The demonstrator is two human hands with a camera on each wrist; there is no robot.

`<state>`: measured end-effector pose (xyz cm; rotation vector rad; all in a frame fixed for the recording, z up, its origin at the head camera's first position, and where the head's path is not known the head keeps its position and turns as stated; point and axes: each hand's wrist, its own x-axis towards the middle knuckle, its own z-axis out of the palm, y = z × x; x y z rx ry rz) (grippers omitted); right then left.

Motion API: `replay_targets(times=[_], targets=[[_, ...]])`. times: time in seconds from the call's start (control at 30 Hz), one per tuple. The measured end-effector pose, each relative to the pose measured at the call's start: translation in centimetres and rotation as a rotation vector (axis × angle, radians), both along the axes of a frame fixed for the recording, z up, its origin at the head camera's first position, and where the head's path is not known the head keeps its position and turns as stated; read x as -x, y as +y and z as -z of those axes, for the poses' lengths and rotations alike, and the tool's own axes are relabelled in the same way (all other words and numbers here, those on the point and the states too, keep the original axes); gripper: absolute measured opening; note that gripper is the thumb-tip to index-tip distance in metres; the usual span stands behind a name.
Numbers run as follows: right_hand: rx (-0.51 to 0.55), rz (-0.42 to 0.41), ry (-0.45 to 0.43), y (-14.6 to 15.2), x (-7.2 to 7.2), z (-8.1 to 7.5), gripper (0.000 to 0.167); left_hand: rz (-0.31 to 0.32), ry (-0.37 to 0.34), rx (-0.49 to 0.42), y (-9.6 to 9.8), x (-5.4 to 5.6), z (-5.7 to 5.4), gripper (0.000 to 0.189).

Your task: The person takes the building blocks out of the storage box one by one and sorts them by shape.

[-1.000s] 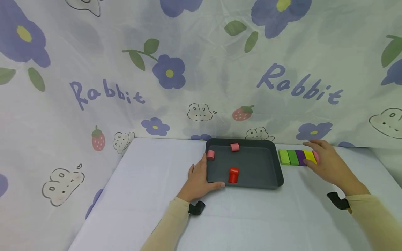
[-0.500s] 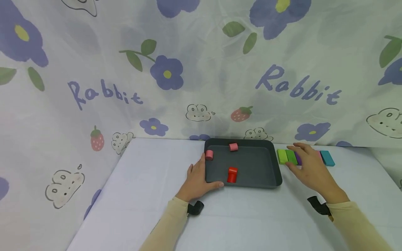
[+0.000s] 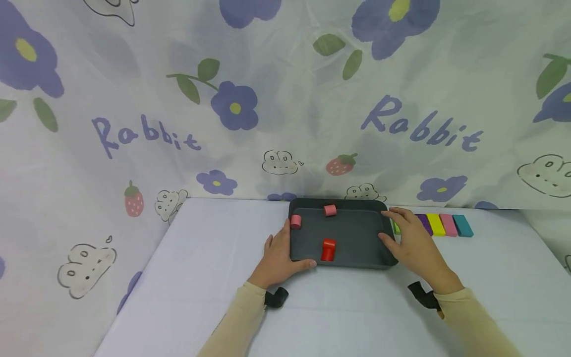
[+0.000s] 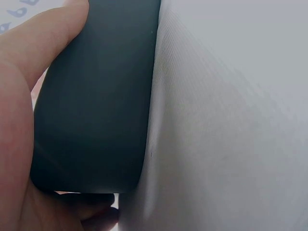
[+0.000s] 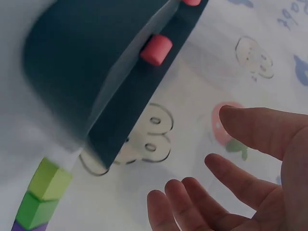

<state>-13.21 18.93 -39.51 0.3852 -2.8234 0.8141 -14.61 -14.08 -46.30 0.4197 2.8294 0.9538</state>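
A dark grey tray lies on the white table. Its front left corner is touched by my left hand, thumb along the front edge and fingers along the left side. Over the tray's right edge hovers my right hand, fingers spread and holding nothing, as the right wrist view shows. Inside the tray are a pink cylinder at the back, another pink cylinder at the left wall, and red cylindrical pieces near the front.
Right of the tray runs a row of blocks: light green, green, purple, yellow, pink and teal. My right hand partly hides the green ones in the head view. A patterned cloth hangs behind.
My right hand has moved left, from over the right end of the block row to the tray's right edge, uncovering the yellow, pink and teal blocks. The left hand stays at the tray corner.
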Motion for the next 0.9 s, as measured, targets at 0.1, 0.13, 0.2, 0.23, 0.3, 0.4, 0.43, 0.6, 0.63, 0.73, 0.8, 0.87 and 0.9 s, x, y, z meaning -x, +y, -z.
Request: replay_targets(times=[0.1, 0.13, 0.2, 0.23, 0.3, 0.4, 0.43, 0.6, 0.63, 0.73, 0.8, 0.87, 0.9], targets=[[0.024, -0.021, 0.009, -1.3, 0.0, 0.1, 0.053, 0.002, -0.003, 0.003, 0.0, -0.1, 0.0, 0.128], [0.029, -0.027, 0.009, -1.7, 0.0, 0.2, 0.053, 0.003, -0.004, 0.002, -0.1, -0.1, 0.0, 0.128], [0.034, -0.036, 0.005, -2.5, 0.0, 0.3, 0.053, 0.003, -0.006, 0.002, -0.1, -0.1, 0.0, 0.129], [0.036, -0.040, 0.003, -2.9, -0.1, 0.4, 0.053, 0.002, -0.009, 0.004, -0.1, -0.2, 0.0, 0.129], [0.039, -0.048, -0.003, -3.7, -0.1, 0.6, 0.053, 0.003, -0.007, 0.004, -0.1, -0.2, 0.1, 0.129], [0.038, -0.062, -0.009, -5.0, -0.1, 1.0, 0.053, 0.005, -0.002, 0.004, -0.2, -0.2, 0.2, 0.129], [0.036, -0.065, -0.009, -5.4, -0.1, 1.2, 0.053, 0.006, -0.001, 0.005, -0.3, -0.2, 0.2, 0.130], [0.015, -0.085, -0.013, -7.4, -0.2, 1.9, 0.052, 0.009, 0.013, 0.001, -0.5, -0.3, 0.2, 0.129], [0.010, -0.087, -0.018, -7.7, -0.2, 2.1, 0.052, 0.010, 0.018, -0.003, -0.5, -0.4, 0.2, 0.129], [0.001, -0.090, -0.036, -8.7, -0.1, 2.4, 0.052, 0.013, 0.020, -0.002, -0.5, -0.4, 0.2, 0.129], [-0.006, -0.090, -0.051, -9.2, -0.1, 2.6, 0.053, 0.016, 0.026, -0.002, -0.4, -0.4, 0.4, 0.129], [-0.012, -0.089, -0.066, -9.6, 0.0, 2.8, 0.054, 0.017, 0.027, 0.005, -0.4, -0.4, 0.5, 0.130], [-0.015, -0.090, -0.071, -9.8, 0.0, 2.9, 0.054, 0.018, 0.031, 0.004, -0.4, -0.4, 0.6, 0.130]])
